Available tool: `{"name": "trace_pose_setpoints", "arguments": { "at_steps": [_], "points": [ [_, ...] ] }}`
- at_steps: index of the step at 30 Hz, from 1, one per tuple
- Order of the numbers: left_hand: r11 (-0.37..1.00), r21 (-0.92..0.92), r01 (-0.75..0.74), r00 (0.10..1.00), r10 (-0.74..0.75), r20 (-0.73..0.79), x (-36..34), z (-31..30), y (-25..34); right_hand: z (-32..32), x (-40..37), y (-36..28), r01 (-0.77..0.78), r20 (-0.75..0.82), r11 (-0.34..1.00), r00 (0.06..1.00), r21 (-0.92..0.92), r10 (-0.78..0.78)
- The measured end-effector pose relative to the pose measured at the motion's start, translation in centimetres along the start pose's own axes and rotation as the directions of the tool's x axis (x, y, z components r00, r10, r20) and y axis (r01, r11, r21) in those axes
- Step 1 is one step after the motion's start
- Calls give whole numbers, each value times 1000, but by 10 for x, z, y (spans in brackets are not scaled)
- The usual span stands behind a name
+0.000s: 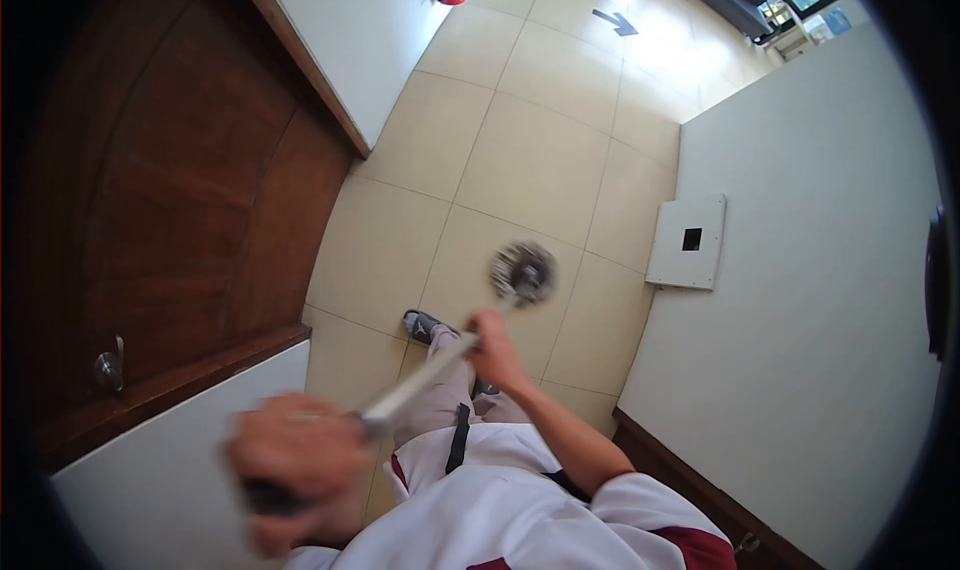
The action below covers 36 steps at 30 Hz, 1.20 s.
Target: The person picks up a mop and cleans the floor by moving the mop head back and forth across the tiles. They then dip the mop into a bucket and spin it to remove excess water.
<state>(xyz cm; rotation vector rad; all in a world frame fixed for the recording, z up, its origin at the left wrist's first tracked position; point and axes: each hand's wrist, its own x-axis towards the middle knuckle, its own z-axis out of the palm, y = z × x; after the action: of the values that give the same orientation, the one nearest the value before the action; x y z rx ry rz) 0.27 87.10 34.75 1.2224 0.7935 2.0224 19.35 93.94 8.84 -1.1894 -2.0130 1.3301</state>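
The left hand (295, 465), blurred, closes around the upper end of the mop handle (420, 385), and the right hand (495, 350) grips it lower down. The mop head (523, 270) is on the floor tiles (540, 160), right of the wooden door (190, 190).

From my remote desk I see a white short-sleeved shirt (500, 510) edged in dark red, a black strap (458, 438) across it, pale grey trousers (440, 395) and a dark shoe (425, 325) bearing a white mark.
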Motion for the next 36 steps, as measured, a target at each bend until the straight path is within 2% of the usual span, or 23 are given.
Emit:
{"name": "trace_pose_setpoints", "arguments": {
  "at_steps": [1, 3, 4, 6, 8, 10, 12, 13, 14, 15, 16, 18, 19, 20, 21, 25, 29, 30, 31, 32, 33, 34, 36],
  "points": [
    [986, 104, 134, 975, -150, 164, -8, 28, -12, -28, -33, 34, -100, -41, 994, 994, -47, 98],
    [956, -101, 277, 869, -204, 450, -46, 70, -59, -78, -91, 105, -59, -231, 977, 973, -206, 10],
    [950, -7, 311, 786, -253, 565, -70, 81, -77, -94, -115, 138, -119, -319, 982, 945, -147, 67],
    [894, -59, 445, 809, -373, 455, -121, 93, -113, -107, -133, 179, -165, -389, 983, 913, -80, 121],
    [855, -73, 514, 796, -443, 413, -132, 65, -103, -103, -128, 197, -193, -314, 934, 945, -300, 95],
    [829, -74, 555, 798, -505, 330, -127, 25, -64, -63, -114, 163, -82, -227, 931, 974, -355, -1],
    [900, -98, 426, 901, -412, 134, -122, -12, 3, -5, -93, 108, 4, -41, 973, 999, -230, -14],
    [946, -47, 321, 946, -318, 69, -119, -26, 46, 32, -83, 74, 126, 9, 977, 992, -169, -127],
    [983, 55, 177, 981, -171, -93, -123, -26, 86, 67, -70, 37, 137, 160, 988, 979, -74, -124],
    [977, 211, 19, 995, 2, -98, -117, -24, 118, 92, -56, -9, 151, 330, 988, 935, -31, -132],
    [946, 321, -43, 976, 108, -187, -119, -15, 138, 124, -41, -28, 274, 398, 954, 867, 122, -300],
    [895, 435, -96, 943, 222, -248, -127, -9, 143, 182, -1, -57, 386, 523, 904, 740, 185, -423],
    [814, 575, -81, 867, 342, -362, -135, -13, 133, 211, 18, -58, 438, 524, 878, 711, 193, -469],
    [721, 691, -39, 766, 466, -443, -144, -17, 121, 222, 27, -70, 358, 557, 927, 750, 110, -355],
    [689, 725, 26, 749, 467, -470, -154, -24, 112, 223, 31, -73, 274, 584, 962, 778, 16, -231],
    [763, 647, -18, 826, 376, -420, -156, -24, 126, 187, 12, -75, 291, 539, 956, 803, 17, -254],
    [953, 303, -25, 975, 91, -205, -117, 10, 127, 89, -68, -34, 379, 263, 925, 894, -11, -363],
    [978, 208, -10, 986, 43, -158, -112, 23, 111, 52, -93, -25, 308, 223, 946, 934, -98, -280],
    [997, 81, 1, 992, 10, -126, -119, 35, 87, 25, -118, -4, 158, 167, 974, 977, -164, -131],
    [994, -63, 94, 993, -89, 72, -119, 53, 62, -8, -142, 15, 66, 72, 984, 996, -166, -55],
    [970, -4, 242, 964, -240, 117, -138, 65, 45, -26, -166, 53, 9, -49, 966, 999, -257, -22],
    [954, -129, 270, 946, -238, 222, -150, 79, 16, -48, -186, 80, -67, -126, 967, 991, -245, 37],
    [914, 48, 404, 836, -390, 386, -180, 97, -16, -75, -221, 143, -123, -271, 944, 962, -306, 38]
  ]
}}
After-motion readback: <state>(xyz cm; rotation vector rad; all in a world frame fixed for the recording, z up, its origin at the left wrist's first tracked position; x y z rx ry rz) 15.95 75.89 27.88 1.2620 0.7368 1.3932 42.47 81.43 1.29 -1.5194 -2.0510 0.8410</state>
